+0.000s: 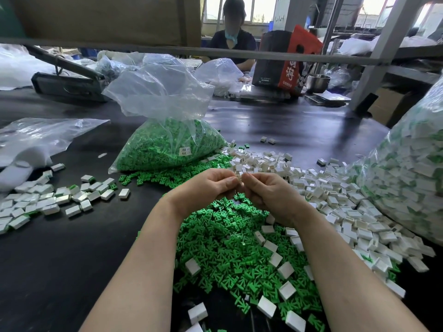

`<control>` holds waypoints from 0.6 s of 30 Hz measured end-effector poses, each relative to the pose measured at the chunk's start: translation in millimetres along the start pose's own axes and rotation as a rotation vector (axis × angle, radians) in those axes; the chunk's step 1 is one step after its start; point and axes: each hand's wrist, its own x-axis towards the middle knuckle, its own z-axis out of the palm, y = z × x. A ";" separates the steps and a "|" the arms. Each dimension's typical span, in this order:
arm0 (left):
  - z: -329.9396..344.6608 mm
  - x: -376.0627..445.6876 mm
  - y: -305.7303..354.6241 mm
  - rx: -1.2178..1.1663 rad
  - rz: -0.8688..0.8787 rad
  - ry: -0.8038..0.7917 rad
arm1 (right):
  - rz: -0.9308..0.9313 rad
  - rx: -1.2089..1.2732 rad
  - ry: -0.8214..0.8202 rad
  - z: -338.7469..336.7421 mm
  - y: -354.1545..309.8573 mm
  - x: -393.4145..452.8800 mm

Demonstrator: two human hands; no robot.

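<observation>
My left hand (203, 188) and my right hand (266, 191) meet above the table's middle, fingers curled, pinching one small white plastic piece (239, 177) between their fingertips. Under my forearms lies a heap of small green plastic clips (230, 248) with a few white housings mixed in. To the right spreads a pile of white housings (335, 200). On the left sits a group of white housings with green inserts (48, 200).
A clear open bag of green clips (167, 142) stands behind my hands. A large bag of white-and-green parts (407, 183) fills the right edge. Empty plastic bags (36, 140) lie at left. Another person (232, 34) sits across the dark table (72, 259).
</observation>
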 end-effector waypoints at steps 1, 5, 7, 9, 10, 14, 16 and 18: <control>-1.3 -0.4 0.2 0.052 0.018 0.026 | 0.006 0.023 0.023 -0.6 -1.1 -0.5; -3.9 0.9 -3.0 0.107 0.097 0.139 | 0.046 0.093 0.023 -2.4 -5.5 -0.3; -3.4 2.2 -5.1 0.098 0.094 0.161 | 0.076 0.074 0.003 -3.3 -6.2 0.6; -2.9 1.5 -4.8 0.076 0.088 0.160 | 0.113 0.051 -0.043 -2.1 -5.4 1.9; -1.8 1.2 -4.2 0.057 0.091 0.147 | 0.125 0.049 -0.065 -0.4 -4.3 2.8; 3.9 3.3 -4.1 0.019 0.118 0.150 | 0.115 0.182 -0.100 7.2 -2.0 5.6; 3.9 3.9 -4.2 0.023 0.117 0.159 | 0.093 0.240 -0.117 8.0 -1.7 6.2; 4.5 4.6 -4.0 0.001 0.121 0.142 | 0.077 0.264 -0.103 7.9 -0.7 6.0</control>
